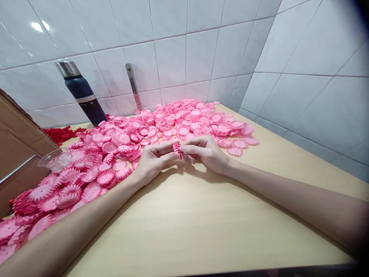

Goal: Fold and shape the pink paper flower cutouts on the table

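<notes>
A small dark pink frilled piece [177, 147] is held between my two hands above the table, near the middle of the view. My left hand [155, 158] pinches it from the left with thumb and fingers. From the right, my right hand [206, 153] has its thumb and index finger closed at the piece's edge, and its other fingers are curled beneath. Behind and to the left of both hands spreads a large heap of pink frilled discs [183, 131], many with small holes in the centre.
On the pale wooden table [201, 227] stand a dark blue bottle [83, 92] and a clear plastic cup [56, 159]. A cardboard box [17, 142] and red pieces [62, 134] are at left. A metal strip [133, 86] leans on the tiled wall [170, 57].
</notes>
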The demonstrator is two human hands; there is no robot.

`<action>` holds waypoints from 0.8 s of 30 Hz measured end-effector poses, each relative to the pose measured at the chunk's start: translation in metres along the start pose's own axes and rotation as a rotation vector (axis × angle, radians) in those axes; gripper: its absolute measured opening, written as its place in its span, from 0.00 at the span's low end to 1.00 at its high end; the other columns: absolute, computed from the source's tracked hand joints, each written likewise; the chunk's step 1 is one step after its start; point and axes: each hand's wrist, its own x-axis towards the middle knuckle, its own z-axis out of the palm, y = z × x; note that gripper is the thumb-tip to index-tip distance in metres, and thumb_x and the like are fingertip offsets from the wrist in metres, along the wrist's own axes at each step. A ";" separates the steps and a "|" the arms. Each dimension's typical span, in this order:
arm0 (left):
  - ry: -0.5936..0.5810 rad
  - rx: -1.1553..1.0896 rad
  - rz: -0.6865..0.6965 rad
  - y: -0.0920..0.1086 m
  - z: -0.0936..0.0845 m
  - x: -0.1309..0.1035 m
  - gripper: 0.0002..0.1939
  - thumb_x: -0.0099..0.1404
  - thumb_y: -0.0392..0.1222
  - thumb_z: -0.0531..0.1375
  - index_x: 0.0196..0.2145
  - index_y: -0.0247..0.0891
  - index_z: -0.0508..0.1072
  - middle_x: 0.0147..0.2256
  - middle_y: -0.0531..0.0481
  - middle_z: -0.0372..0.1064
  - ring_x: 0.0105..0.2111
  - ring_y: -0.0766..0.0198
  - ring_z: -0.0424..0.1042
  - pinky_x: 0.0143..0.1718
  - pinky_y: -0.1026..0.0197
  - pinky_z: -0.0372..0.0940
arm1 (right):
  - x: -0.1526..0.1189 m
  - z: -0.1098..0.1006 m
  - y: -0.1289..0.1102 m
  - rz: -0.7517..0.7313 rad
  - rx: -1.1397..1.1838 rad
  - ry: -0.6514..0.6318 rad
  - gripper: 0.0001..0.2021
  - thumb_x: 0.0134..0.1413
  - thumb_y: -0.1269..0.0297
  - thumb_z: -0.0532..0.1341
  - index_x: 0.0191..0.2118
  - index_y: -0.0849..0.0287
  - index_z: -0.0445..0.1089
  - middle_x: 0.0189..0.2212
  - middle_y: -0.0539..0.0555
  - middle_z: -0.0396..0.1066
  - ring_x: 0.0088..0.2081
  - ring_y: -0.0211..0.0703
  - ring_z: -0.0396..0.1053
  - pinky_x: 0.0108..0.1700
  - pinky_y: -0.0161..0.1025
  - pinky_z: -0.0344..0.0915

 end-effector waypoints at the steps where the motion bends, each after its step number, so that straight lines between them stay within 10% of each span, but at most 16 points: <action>1: 0.006 0.004 -0.004 0.000 0.000 0.000 0.19 0.52 0.41 0.69 0.43 0.36 0.78 0.41 0.45 0.77 0.40 0.54 0.78 0.43 0.56 0.73 | 0.000 0.000 0.000 0.000 0.002 0.002 0.11 0.49 0.62 0.65 0.22 0.62 0.74 0.16 0.49 0.65 0.19 0.33 0.58 0.21 0.33 0.53; 24: -0.065 0.018 -0.008 0.001 0.000 -0.001 0.19 0.54 0.38 0.68 0.45 0.36 0.77 0.36 0.46 0.78 0.37 0.57 0.77 0.40 0.58 0.72 | 0.003 0.000 0.003 0.021 0.017 0.063 0.06 0.45 0.65 0.65 0.24 0.63 0.74 0.16 0.49 0.67 0.18 0.32 0.59 0.21 0.33 0.53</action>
